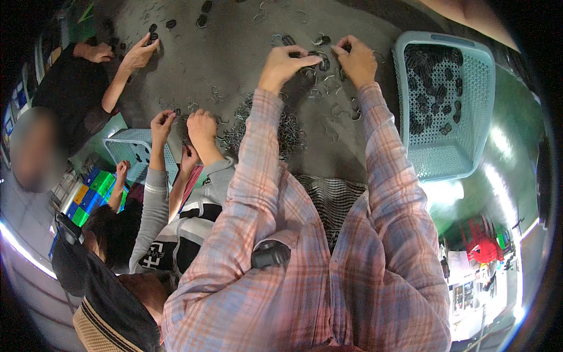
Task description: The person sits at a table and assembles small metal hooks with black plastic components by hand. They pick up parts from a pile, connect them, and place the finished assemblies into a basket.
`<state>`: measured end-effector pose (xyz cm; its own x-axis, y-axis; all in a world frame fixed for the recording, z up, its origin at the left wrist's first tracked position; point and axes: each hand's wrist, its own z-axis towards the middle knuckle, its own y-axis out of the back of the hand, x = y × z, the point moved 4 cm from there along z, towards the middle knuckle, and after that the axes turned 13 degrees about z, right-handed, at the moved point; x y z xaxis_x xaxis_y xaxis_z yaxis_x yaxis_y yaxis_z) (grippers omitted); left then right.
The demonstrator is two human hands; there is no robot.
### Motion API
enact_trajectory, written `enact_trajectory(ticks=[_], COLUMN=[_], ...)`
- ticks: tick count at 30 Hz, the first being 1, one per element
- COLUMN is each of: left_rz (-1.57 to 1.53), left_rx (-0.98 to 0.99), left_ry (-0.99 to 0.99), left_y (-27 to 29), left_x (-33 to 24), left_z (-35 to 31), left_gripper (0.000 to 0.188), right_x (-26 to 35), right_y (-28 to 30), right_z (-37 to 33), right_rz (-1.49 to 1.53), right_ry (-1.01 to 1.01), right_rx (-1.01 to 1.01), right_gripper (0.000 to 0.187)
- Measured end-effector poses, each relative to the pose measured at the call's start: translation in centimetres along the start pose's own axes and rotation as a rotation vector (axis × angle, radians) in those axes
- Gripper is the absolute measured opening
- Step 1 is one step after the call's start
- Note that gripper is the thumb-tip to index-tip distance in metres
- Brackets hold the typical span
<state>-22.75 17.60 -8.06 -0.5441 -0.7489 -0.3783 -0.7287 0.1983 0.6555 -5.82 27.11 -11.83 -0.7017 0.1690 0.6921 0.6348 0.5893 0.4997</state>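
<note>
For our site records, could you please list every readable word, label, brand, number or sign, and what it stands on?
White lettering on a co-worker's patterned top: visible, but I won't copy it.
Pale items at lower right: too small to read.
Large blue basket: none readable.

Long white streaks of light are reflected on the glossy green floor, near which a red plastic chair is seen.

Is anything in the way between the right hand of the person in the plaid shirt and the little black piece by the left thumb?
Nothing visible stands between the right hand and the black piece. Loose metal clips lie closer to the person's body, outside that gap.
</note>
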Motion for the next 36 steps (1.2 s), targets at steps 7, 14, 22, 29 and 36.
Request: enact_trajectory(ticks=[7,14,22,29,36], left_rz=[-0.639,-1.223,-0.017,-0.478,-1.484], left_rx=[0.11,0.208,-0.237,-0.129,0.283], left_ry=[0.114,-0.105,0.076,0.132,-0.213], left_y=[2.1,4.6,3.4,3.7,6.6], left_x=[0.8,1.6,4.2,4.1,-1.4], left_z=[-1.9,-1.6,-0.1,-2.2,-6.2], left_gripper=[0.035,0.015,0.026,0.022,0.018], right_x=[1.9,2.5,-0.5,0.4,4.7], right_y=[-1.3,-1.3,1.6,2.5,7.2], right_z=[0.7,0.9,-0.2,-3.7,-11.1], right_rz=[-0.103,0.595,0.224,0.704,1.719], right_ry=[0.039,-0.085,0.044,-0.246,-0.058], right_rx=[-0.026,0.315,0.165,0.249,0.739], right_gripper=[0.034,0.031,0.027,0.028,0.05])
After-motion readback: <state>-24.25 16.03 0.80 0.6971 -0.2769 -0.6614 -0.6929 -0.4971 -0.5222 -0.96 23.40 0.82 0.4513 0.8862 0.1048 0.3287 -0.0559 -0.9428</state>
